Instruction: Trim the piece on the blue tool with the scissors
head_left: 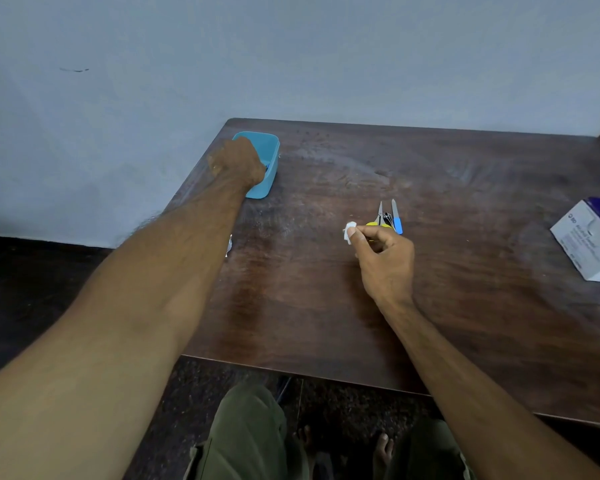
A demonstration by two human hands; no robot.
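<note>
dark wooden table [326, 306] — blue tub [269, 168], scissors [380, 216], white box [593, 240]

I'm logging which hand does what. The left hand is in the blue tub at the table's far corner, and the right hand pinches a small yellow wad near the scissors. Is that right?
Not quite: the wad pinched by the right hand is white, not yellow. The yellow belongs to the scissors behind it. The rest holds: the left hand is in the blue tub at the table's far corner. The head view shows this.
</note>
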